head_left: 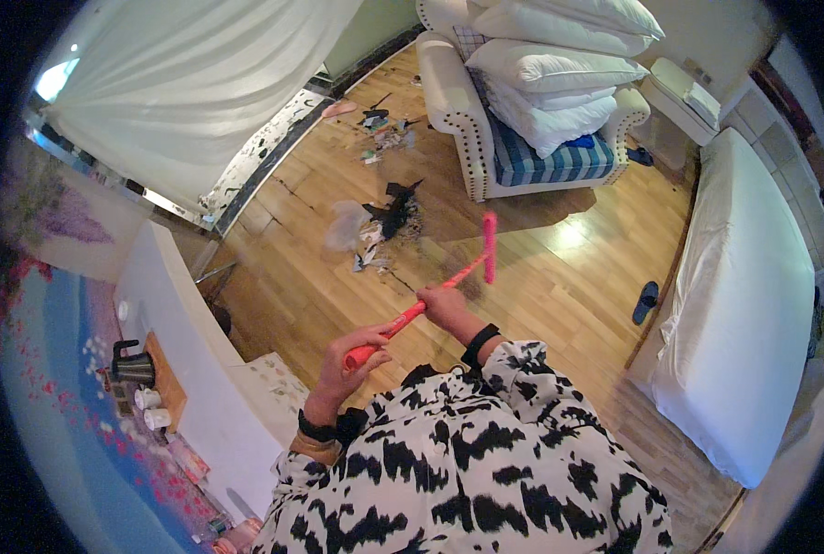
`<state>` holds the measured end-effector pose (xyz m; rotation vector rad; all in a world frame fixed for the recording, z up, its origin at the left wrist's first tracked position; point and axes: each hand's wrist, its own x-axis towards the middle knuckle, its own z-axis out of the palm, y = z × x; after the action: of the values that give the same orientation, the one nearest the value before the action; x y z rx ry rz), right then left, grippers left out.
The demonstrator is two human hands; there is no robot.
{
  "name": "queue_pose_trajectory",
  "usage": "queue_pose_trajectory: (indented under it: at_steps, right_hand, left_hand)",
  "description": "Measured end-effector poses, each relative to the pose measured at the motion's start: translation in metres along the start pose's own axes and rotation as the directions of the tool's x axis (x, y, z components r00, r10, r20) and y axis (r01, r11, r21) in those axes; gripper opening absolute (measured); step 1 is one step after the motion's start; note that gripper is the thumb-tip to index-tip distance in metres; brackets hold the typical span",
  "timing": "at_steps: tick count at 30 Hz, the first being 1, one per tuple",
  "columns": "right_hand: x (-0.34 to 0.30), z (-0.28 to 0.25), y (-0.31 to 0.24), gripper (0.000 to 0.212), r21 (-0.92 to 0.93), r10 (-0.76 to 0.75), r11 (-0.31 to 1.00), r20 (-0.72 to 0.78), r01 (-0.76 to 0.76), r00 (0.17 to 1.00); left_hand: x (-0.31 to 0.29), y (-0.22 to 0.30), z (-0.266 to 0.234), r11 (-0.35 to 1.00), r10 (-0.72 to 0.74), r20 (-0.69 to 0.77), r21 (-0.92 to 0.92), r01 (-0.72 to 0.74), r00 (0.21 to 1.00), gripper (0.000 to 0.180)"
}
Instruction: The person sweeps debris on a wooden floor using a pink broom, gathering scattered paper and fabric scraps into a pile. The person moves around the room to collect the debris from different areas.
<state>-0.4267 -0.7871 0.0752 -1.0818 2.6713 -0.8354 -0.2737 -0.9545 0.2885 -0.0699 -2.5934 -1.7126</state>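
A bright red-pink, long-handled tool (405,320) was observed, fitted with a slender round handle (398,326) and a narrow, straight, pinker crosswise head (490,247). It was held slanted, head foremost, above brown plank flooring (569,295). Contact between head and flooring could not be confirmed.

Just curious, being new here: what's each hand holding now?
Left hand: holding the red broom handle near its end.
Right hand: closed around it, nearer the pink brush.
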Motion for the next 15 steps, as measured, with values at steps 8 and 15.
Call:
queue_pose_trajectory:
  at_steps: [8, 15]
  right_hand:
    - [-0.068, -0.021, 0.046, 0.016, -0.072, 0.200, 0.978, 0.018, -0.198, 0.980]
    - [-0.131, -0.035, 0.049, 0.022, -0.095, 0.421, 0.905, 0.057, -0.415, 0.905]
  left_hand:
    - [0.032, -0.034, 0.020, 0.939, -0.076, 0.366, -0.287, 0.190, 0.928, 0.024]
    - [0.058, -0.059, 0.074, 0.964, 0.149, 0.520, -0.264, -0.007, 0.841, 0.030]
